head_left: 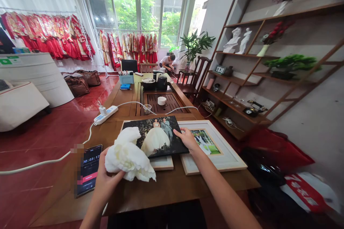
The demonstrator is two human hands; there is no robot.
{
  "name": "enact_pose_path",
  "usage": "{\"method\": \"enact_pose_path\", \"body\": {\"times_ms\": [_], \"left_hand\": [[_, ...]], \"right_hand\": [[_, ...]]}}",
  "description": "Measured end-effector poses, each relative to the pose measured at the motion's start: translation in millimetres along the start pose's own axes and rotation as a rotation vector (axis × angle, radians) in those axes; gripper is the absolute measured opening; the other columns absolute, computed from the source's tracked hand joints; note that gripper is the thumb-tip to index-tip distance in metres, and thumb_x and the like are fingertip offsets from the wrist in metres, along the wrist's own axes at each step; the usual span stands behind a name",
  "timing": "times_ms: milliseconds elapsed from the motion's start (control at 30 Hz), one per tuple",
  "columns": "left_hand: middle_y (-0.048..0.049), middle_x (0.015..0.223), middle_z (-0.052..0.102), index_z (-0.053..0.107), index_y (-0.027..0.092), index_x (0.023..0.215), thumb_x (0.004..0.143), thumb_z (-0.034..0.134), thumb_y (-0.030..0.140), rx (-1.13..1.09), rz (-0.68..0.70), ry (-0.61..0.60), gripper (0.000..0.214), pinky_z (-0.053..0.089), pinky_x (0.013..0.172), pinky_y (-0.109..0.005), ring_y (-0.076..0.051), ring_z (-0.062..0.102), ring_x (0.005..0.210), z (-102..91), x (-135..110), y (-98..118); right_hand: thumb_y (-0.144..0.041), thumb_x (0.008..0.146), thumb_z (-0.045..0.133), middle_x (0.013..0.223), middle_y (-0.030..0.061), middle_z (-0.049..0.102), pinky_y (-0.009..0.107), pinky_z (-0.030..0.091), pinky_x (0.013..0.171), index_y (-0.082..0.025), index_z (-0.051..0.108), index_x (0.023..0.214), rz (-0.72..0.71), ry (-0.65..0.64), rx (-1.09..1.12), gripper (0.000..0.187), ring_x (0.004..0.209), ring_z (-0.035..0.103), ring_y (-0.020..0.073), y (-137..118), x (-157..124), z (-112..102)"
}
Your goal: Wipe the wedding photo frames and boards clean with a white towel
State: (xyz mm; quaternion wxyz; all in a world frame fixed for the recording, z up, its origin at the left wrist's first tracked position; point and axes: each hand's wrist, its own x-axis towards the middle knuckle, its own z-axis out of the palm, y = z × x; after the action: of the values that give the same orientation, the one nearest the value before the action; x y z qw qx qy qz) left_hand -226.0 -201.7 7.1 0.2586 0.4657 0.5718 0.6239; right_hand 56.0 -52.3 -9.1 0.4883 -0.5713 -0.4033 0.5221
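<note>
My left hand (109, 168) is closed around a crumpled white cloth (127, 154), its thumb pressed into the lower side. With my right hand (186, 139) I grip the right edge of a dark wedding photo panel (146, 137), thumb on its front. The panel is tilted over a light-framed picture (165, 163), most of which it hides. The cloth overlaps the panel's left part. To the right, a second framed photo (206, 141) lies flat on the wooden table (150, 196), partly behind my right wrist.
A phone (90, 170) showing a timer lies left of my left hand. Beyond are a white power strip (106, 115) with cables, a tea tray (172, 103) and a black kettle (162, 82). Wooden shelves (242, 55) stand at right. A person (167, 61) bends down near the windows.
</note>
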Motion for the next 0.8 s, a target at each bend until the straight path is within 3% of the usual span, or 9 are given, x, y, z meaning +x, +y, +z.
{"method": "enact_pose_path", "body": {"times_ms": [200,467,800], "left_hand": [[-0.0049,0.113,0.057,0.047,0.024,0.12,0.06,0.074,0.04,-0.001,-0.033,0.031,0.068,0.049,0.084,-0.032,-0.022,0.058,0.099,-0.2,-2,4],[-0.0088,0.118,0.06,0.045,0.022,0.128,0.056,0.077,0.04,-0.038,-0.088,0.094,0.081,0.042,0.1,-0.043,-0.029,0.055,0.114,-7.0,-3,-3],[-0.008,0.105,0.067,0.055,0.021,0.122,0.053,0.079,0.042,-0.035,-0.137,0.129,0.076,0.039,0.104,-0.049,-0.031,0.059,0.109,-6.8,-3,-7]], "right_hand": [[-0.035,0.063,0.079,0.063,0.0,0.068,0.025,0.051,0.047,-0.02,0.053,0.087,0.024,0.012,0.038,0.038,0.052,0.064,0.0167,-1,-1,-2],[-0.035,0.064,0.078,0.06,-0.0002,0.066,0.027,0.051,0.047,-0.018,0.057,0.091,0.051,0.002,0.111,0.039,0.049,0.062,0.0169,-11,-2,-16],[-0.035,0.062,0.078,0.063,0.0015,0.068,0.028,0.054,0.05,-0.017,0.06,0.089,0.038,0.161,0.196,0.037,0.051,0.063,0.018,-28,-19,-80]]}}
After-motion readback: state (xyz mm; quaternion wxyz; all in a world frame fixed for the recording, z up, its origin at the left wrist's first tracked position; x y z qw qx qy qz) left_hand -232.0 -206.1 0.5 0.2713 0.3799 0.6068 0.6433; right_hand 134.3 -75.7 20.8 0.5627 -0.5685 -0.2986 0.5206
